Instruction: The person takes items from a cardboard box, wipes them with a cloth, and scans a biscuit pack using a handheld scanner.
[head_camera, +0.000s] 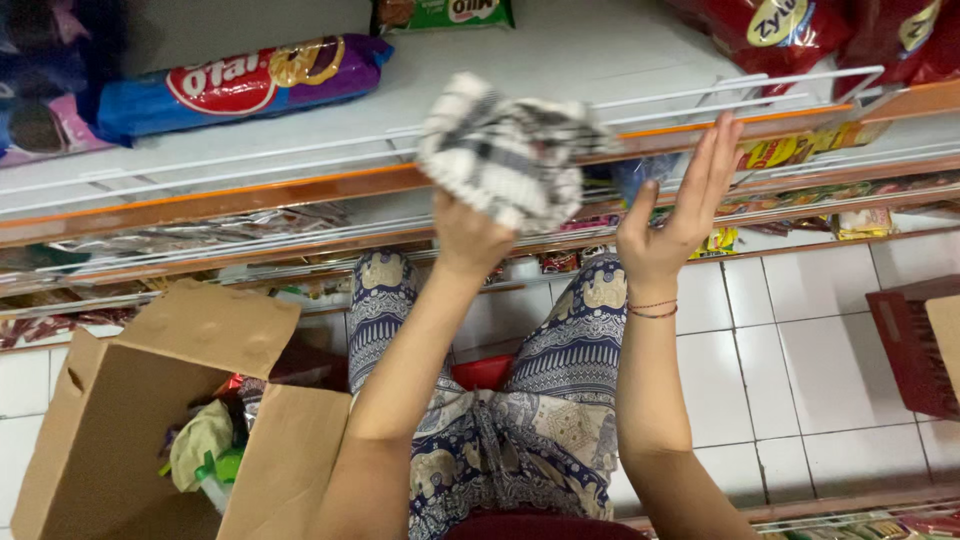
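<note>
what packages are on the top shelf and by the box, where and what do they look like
Long biscuit pack: upper shelf left, blue and purple with a red oval.
Green pack: top edge, middle.
Red bags: top right, glossy.
Cardboard box: floor lower left, open, brown.

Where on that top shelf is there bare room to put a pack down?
The top shelf is bare across its middle, between the purple biscuit pack at the left and the red bags at the right, behind the checked cloth in the left hand. The right hand is open at the shelf's front rail. The lower shelves look crowded.
</note>
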